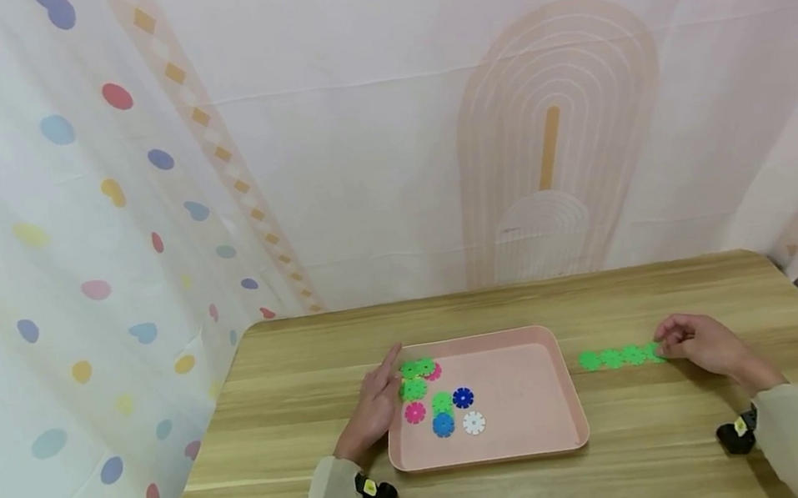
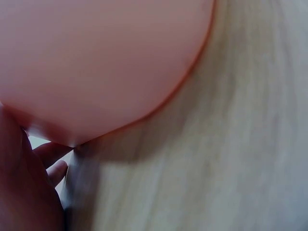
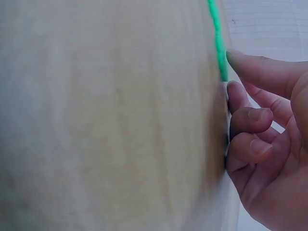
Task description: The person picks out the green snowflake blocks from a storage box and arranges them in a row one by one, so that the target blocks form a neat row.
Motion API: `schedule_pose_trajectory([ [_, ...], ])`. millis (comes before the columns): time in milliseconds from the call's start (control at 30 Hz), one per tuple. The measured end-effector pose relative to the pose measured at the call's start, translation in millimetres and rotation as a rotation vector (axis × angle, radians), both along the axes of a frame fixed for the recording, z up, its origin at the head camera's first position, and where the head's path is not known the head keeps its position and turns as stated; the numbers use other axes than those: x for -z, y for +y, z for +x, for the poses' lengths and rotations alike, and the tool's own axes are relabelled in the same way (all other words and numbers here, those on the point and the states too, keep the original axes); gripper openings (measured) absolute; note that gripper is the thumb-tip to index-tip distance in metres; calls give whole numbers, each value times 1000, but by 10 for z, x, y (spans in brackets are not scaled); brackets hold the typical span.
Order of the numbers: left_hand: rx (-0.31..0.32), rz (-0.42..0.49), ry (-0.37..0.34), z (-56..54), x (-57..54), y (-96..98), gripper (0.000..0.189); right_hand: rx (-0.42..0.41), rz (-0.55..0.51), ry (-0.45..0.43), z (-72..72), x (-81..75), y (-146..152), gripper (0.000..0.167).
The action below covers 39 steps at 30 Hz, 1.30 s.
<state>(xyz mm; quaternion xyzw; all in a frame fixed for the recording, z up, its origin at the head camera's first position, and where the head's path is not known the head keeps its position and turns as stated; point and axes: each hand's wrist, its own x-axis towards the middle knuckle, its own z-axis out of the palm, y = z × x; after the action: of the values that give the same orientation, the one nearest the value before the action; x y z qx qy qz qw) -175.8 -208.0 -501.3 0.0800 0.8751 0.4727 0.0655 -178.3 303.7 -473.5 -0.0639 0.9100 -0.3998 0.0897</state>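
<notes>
Along the left rim of a pink tray (image 1: 514, 436) rests my left hand (image 1: 374, 408), its index finger stretched toward the far corner. In the left wrist view, fingers (image 2: 57, 172) touch the tray's outer edge. Several slotted snowflake discs lie inside: green (image 1: 413, 388), pink (image 1: 415, 413), dark blue (image 1: 463, 398), light blue (image 1: 443, 425) and white (image 1: 473, 423). To the right of the tray, my right hand (image 1: 707, 345) pinches the right end of a flat row of joined green snowflake discs (image 1: 612, 358). Its other fingers are curled, as the right wrist view shows.
Everything stands on a wood-grain table (image 1: 294, 372). A printed curtain (image 1: 372, 160) hangs behind its far edge and along the left side. Black wrist cameras (image 1: 378, 494) are strapped below both hands.
</notes>
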Motion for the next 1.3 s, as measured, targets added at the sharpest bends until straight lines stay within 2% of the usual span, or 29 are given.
schedule_pose_trajectory([
  [233, 8, -1, 0, -2, -2, 5, 53, -40, 18, 35, -49, -163, -123, 16],
  [467, -2, -18, 1, 4, 6, 11, 53, -100, -26, 84, -153, -448, -509, 19],
  [667, -2, -21, 8, -16, 26, 5, 53, -150, -53, 60, -268, -601, -841, 23],
  [867, -2, -16, 0, -8, 18, 3, 53, -268, -113, 80, -383, -597, -1219, 12],
  [1000, -7, -16, -11, -3, 15, -3, 53, -364, -82, 109, -440, -550, -1514, 9],
  [1133, -17, -6, -23, 4, 14, -11, 53, -412, -36, 96, -447, -525, -1798, 8],
  [1300, -10, -10, -8, 10, 24, -10, 53, -498, -40, 34, -422, -498, -2078, 13],
])
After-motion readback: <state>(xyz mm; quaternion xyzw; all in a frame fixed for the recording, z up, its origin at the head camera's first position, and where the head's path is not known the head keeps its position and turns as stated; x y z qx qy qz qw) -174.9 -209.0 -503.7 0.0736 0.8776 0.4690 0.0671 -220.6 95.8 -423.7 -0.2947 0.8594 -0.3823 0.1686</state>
